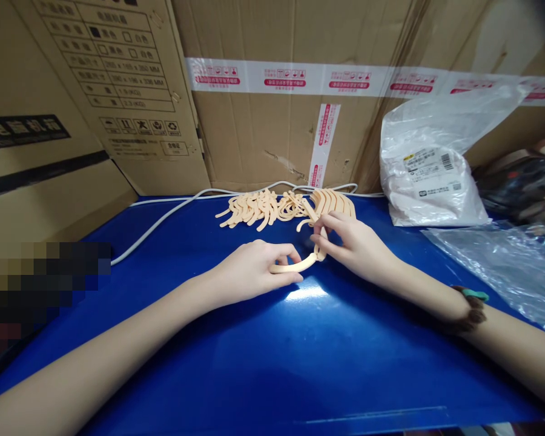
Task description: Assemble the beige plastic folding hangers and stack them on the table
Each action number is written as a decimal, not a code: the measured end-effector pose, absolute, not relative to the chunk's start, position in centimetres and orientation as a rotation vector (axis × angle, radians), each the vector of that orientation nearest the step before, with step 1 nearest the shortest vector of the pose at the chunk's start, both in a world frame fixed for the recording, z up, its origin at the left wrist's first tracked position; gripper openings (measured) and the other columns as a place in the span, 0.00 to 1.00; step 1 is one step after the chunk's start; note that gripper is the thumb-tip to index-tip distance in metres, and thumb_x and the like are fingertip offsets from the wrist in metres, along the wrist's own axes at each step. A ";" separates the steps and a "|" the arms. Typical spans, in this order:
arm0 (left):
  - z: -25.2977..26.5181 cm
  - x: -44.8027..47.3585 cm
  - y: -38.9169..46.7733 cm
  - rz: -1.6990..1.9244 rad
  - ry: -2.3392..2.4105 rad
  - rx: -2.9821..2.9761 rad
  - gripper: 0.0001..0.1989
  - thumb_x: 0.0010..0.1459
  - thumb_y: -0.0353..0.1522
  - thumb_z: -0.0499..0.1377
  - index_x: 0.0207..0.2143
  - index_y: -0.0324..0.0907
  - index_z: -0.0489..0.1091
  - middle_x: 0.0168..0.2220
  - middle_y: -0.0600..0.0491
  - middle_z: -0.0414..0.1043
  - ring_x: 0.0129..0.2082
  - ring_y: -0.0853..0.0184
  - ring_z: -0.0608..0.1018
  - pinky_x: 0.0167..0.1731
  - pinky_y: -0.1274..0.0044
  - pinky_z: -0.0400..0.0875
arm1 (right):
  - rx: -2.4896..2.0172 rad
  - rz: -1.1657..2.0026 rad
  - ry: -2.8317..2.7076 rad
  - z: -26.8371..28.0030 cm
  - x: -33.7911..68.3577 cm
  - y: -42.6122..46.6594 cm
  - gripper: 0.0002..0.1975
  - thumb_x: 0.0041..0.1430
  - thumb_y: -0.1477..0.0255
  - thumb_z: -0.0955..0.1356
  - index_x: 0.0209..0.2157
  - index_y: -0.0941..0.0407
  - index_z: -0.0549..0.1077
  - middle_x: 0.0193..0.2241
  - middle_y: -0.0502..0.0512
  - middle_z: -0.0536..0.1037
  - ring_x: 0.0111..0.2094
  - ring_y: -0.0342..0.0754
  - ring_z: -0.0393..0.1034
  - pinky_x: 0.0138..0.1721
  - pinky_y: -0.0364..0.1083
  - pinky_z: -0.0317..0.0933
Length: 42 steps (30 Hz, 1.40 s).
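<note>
My left hand [254, 272] is closed, with thumb and fingers pinching one end of a curved beige plastic arm [302, 265]. That arm meets a second beige plastic arm [321, 243] at a joint near my right hand. My right hand [349, 239] pinches the second arm, which slants up and away. A small hook-shaped beige piece [303, 225] shows just left of my right fingers; I cannot tell whether it is attached. Behind the hands lies a loose pile of curved beige pieces [249, 209]. Wider curved beige pieces [333, 200] lie in a neat row behind my right hand.
A blue table [272, 363] lies under everything. Cardboard [254, 133] with printed tape stands along the back, and boxes [131, 91] stand at left. A white cable [158, 224] runs behind the pile. To the right are a white plastic bag [431, 181] and clear plastic [504, 260].
</note>
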<state>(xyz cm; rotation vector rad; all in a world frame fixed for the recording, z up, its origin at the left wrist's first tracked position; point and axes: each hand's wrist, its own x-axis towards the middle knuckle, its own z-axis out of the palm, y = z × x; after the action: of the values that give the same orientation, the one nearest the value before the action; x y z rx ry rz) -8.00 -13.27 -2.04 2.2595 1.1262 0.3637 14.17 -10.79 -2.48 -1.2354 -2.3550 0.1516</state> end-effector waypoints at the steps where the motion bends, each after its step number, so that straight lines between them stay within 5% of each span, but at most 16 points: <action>1: -2.0 -8.0 -13.3 0.366 1.114 2.253 0.12 0.57 0.41 0.59 0.38 0.44 0.72 0.28 0.57 0.74 0.25 0.70 0.72 0.26 0.81 0.58 | -1.233 0.161 -2.361 -2.5 14.2 -10.7 0.06 0.61 0.69 0.63 0.33 0.56 0.68 0.33 0.54 0.72 0.35 0.47 0.66 0.38 0.45 0.57; 12: -1.9 -8.1 -13.1 0.383 1.081 2.250 0.10 0.58 0.39 0.58 0.38 0.45 0.73 0.29 0.58 0.74 0.28 0.70 0.72 0.28 0.79 0.60 | -1.229 0.053 -2.450 -2.7 14.4 -10.3 0.11 0.51 0.83 0.61 0.33 0.56 0.70 0.34 0.54 0.73 0.39 0.48 0.66 0.39 0.44 0.57; 20: -1.9 -8.5 -12.9 0.423 1.143 2.690 0.09 0.62 0.39 0.54 0.36 0.44 0.71 0.38 0.54 0.73 0.42 0.63 0.71 0.39 0.74 0.62 | -1.219 -0.045 -2.516 -3.2 14.6 -9.8 0.14 0.50 0.85 0.60 0.35 0.56 0.69 0.37 0.57 0.74 0.40 0.50 0.68 0.41 0.46 0.59; 27: -2.2 -9.0 -12.2 0.573 1.310 2.784 0.12 0.62 0.42 0.55 0.37 0.43 0.71 0.39 0.53 0.71 0.44 0.62 0.71 0.41 0.73 0.64 | -1.289 -0.004 -2.506 -3.3 14.6 -9.9 0.16 0.49 0.85 0.59 0.38 0.57 0.67 0.39 0.58 0.75 0.41 0.52 0.68 0.43 0.48 0.60; 33: -1.7 -10.3 -10.7 0.669 1.854 2.762 0.11 0.62 0.38 0.54 0.35 0.41 0.72 0.40 0.48 0.73 0.45 0.56 0.71 0.36 0.71 0.66 | -1.306 0.003 -2.511 -3.2 14.5 -10.0 0.15 0.49 0.85 0.59 0.37 0.57 0.67 0.39 0.58 0.74 0.42 0.52 0.68 0.43 0.48 0.60; 42: -2.9 -9.8 -9.4 0.419 1.949 2.843 0.13 0.63 0.37 0.54 0.39 0.39 0.75 0.42 0.46 0.74 0.49 0.55 0.70 0.38 0.71 0.70 | -1.298 -0.006 -2.518 -3.4 14.5 -10.0 0.15 0.48 0.85 0.59 0.37 0.57 0.67 0.39 0.58 0.74 0.43 0.52 0.68 0.44 0.48 0.60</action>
<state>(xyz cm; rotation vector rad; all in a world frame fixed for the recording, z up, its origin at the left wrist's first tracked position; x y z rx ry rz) -9.81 -9.43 -2.87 2.8433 1.9489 0.4187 14.50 -9.98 -3.40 -1.2980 -2.5180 -0.0061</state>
